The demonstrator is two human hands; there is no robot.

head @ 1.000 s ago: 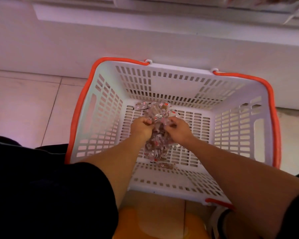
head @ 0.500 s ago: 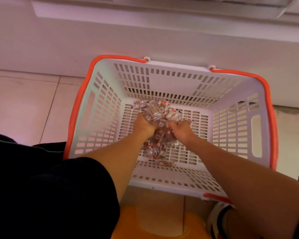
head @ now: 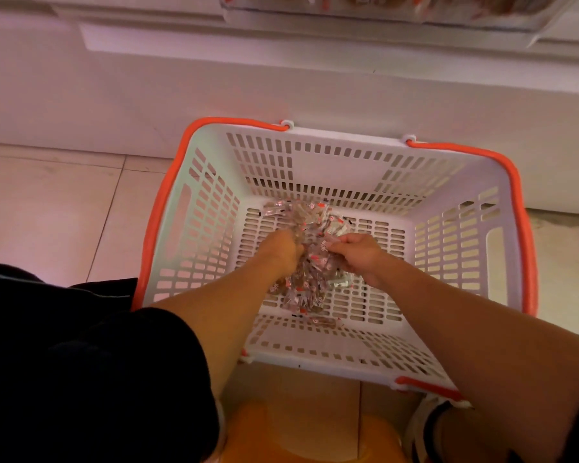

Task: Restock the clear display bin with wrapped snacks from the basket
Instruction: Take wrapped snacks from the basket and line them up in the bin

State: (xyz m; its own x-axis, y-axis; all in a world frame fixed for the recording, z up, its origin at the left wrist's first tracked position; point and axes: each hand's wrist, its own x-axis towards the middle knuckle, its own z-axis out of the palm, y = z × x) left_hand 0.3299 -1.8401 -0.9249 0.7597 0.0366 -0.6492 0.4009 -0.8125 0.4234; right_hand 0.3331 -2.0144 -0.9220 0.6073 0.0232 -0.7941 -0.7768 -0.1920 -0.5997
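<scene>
A white slotted basket [head: 208,228] with orange handles stands on the floor below me. A pile of small clear-wrapped snacks [head: 310,282] with red marks lies on its bottom. My left hand [head: 281,248] is down in the pile, fingers curled round a bunch of snacks. My right hand [head: 358,252] grips snacks from the other side, close to the left hand. The clear display bin [head: 381,11] with snacks inside shows at the top edge, partly cut off.
A white shelf base [head: 281,78] runs behind the basket. Pale floor tiles [head: 47,212] lie to the left. An orange stool or object [head: 298,436] sits under me, and a shoe [head: 425,426] shows at the lower right.
Both hands have stayed in the pile, gathering the snacks between them. The view has tilted up, bringing the display bin into sight at the top.
</scene>
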